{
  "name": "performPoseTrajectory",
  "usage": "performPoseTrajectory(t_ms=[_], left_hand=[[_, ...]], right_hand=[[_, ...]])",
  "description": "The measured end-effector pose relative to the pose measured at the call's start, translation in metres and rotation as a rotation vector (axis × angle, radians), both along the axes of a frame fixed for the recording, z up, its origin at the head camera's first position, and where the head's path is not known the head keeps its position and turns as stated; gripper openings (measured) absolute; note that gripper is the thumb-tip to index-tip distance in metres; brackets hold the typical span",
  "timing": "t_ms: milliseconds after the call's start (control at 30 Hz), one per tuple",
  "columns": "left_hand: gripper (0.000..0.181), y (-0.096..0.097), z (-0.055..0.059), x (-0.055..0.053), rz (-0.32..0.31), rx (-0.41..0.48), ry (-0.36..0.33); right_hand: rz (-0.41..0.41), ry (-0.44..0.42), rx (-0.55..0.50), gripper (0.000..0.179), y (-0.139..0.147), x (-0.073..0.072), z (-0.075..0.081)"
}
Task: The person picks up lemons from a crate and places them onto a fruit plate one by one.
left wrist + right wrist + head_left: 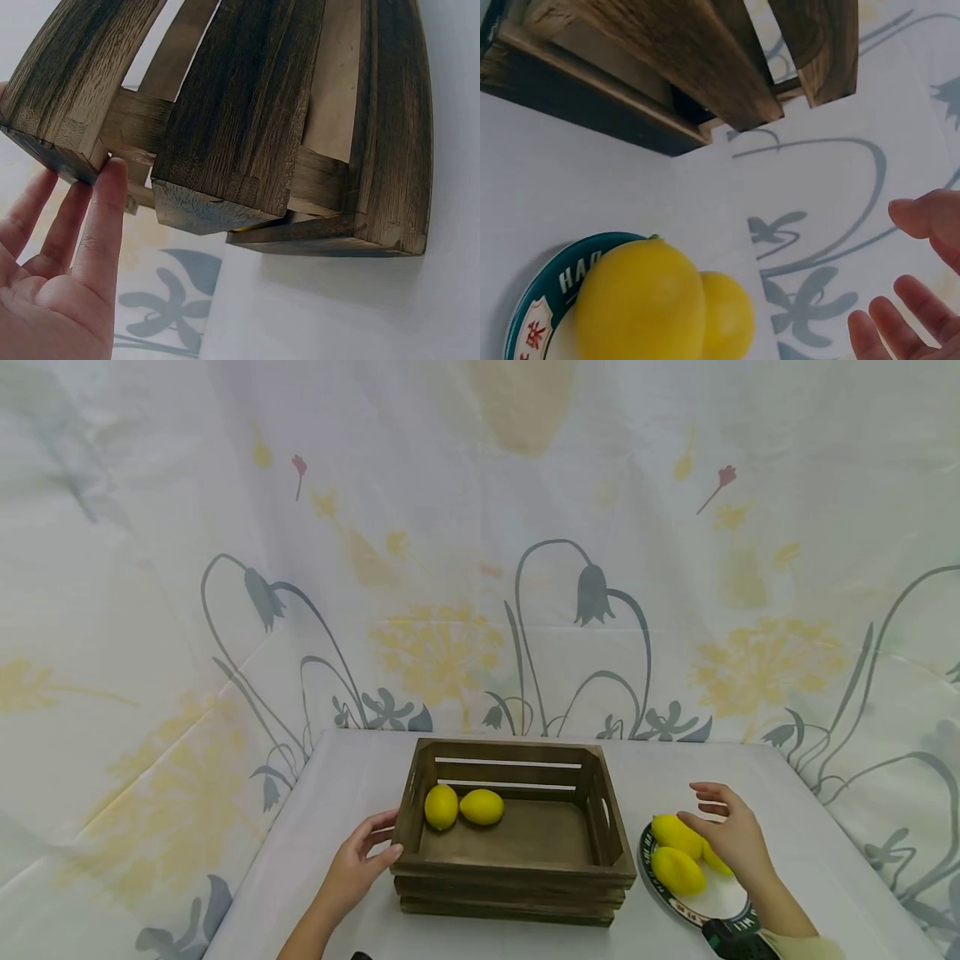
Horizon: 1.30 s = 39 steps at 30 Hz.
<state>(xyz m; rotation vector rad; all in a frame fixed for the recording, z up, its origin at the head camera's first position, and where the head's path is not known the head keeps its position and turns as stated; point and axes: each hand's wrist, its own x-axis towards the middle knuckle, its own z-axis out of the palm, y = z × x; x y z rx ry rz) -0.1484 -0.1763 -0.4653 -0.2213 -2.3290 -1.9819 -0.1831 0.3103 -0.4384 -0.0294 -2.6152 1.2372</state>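
Observation:
A brown slatted wooden crate (517, 881) stands on the white table, two yellow lemons (482, 807) lying at its left inside. My left hand (360, 860) rests against the crate's left end, thumb at the front corner. In the left wrist view its fingers (102, 232) are fairly straight, some tips hidden behind the slat. On the right, a dark-green-rimmed plate (678, 906) holds three lemons (678, 871), one partly covered by my right hand (731, 835). That hand hovers over the plate with thumb and fingers parted, nothing between them.
A white cloth (360, 760) covers the table. Behind it hangs a floral-printed curtain (450, 568), close to the table's back edge. The crate's right end stands just left of the plate. A small dark object (362, 956) shows at the bottom edge.

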Motion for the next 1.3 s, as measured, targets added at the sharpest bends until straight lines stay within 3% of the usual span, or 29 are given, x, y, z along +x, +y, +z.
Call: performPoseTrajectory(t_ms=[433, 667, 933, 1300], left_hand=[[0.044, 0.000, -0.002, 0.002, -0.006, 0.004, 0.026], [0.044, -0.002, -0.005, -0.003, 0.008, -0.015, 0.009], [0.045, -0.001, -0.005, -0.003, 0.013, -0.001, -0.027], [0.045, 0.000, -0.005, -0.001, 0.018, 0.010, -0.022]], right_hand=[[0.053, 0.095, -0.053, 0.046, -0.021, -0.019, 0.028], [0.082, 0.142, -0.078, 0.043, -0.036, -0.030, 0.041], [0.111, 0.163, -0.133, 0.042, -0.056, -0.040, 0.049], [0.167, 0.149, -0.181, 0.041, -0.081, -0.056, 0.058]])
